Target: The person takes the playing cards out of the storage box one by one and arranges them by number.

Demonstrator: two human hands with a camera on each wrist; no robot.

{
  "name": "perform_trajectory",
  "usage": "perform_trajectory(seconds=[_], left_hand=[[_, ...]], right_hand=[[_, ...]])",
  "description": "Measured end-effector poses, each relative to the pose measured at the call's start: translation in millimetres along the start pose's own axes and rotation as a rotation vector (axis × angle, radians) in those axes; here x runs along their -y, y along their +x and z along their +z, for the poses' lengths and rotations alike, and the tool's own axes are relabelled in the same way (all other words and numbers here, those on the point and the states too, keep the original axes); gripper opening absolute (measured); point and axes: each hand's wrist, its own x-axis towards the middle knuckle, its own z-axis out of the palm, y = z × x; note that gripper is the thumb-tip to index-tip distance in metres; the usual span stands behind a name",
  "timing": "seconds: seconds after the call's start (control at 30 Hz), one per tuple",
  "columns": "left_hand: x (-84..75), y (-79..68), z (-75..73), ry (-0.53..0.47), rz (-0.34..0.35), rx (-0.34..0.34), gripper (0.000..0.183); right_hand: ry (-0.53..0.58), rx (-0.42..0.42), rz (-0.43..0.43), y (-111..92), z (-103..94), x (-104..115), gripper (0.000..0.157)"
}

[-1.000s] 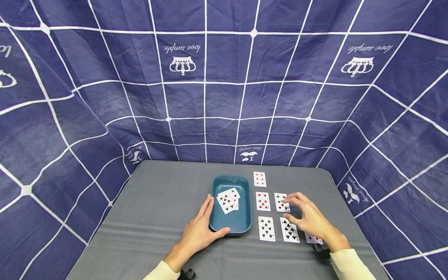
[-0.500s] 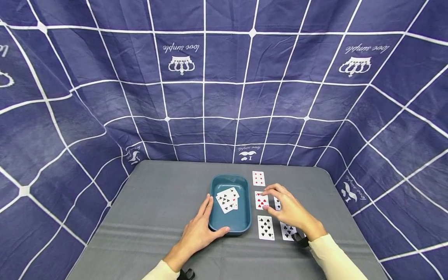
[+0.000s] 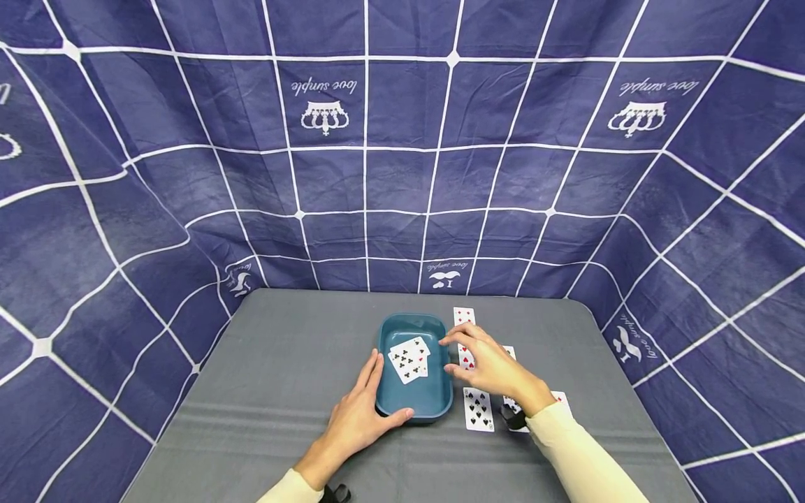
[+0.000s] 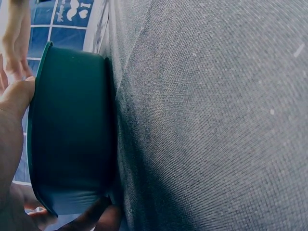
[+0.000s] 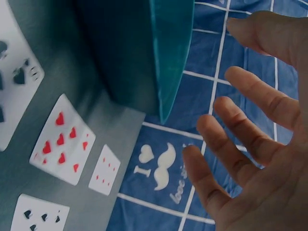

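Note:
A blue-green plastic box (image 3: 414, 413) stands on the grey table with a few overlapping playing cards (image 3: 409, 360) lying face up inside. My left hand (image 3: 353, 413) holds the box at its near left corner, thumb at the front rim, fingers along the left side. Over the right rim hovers my right hand (image 3: 490, 363), thumb and fingers spread. Nothing lies between those fingers in the right wrist view. Beneath and beside it are a heart card (image 5: 62, 140), a six of diamonds (image 5: 104, 171) and a ten of spades (image 3: 479, 410).
Partly hidden by the right hand and forearm are a spade card (image 5: 38, 214), a club card (image 3: 511, 404) and a diamond card (image 3: 560, 398). A blue cloth with white lines (image 3: 402, 175) hangs round the back and sides of the grey table (image 3: 283, 335).
My right hand has moved left, from above the spade card, past the heart card, to the box's right rim. The left hand and the box have stayed in place.

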Motion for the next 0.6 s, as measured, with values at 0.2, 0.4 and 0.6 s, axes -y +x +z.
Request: perform_trajectory(seconds=[0.2,0.4,0.6], left_hand=[[-0.3,1.2,-0.1,0.0,-0.011,0.01,0.131],[-0.6,0.2,-0.4,0.006,-0.007,0.01,0.131],[-0.9,0.2,-1.3,0.005,-0.004,0.008,0.131]], right_hand=[[-0.01,0.076,-0.004,16.6,5.6,4.5,0.046],[-0.021,0.134,0.001,35.5,13.1,8.0,0.046],[-0.025,0.184,-0.008,53.2,22.3,10.4,0.048]])
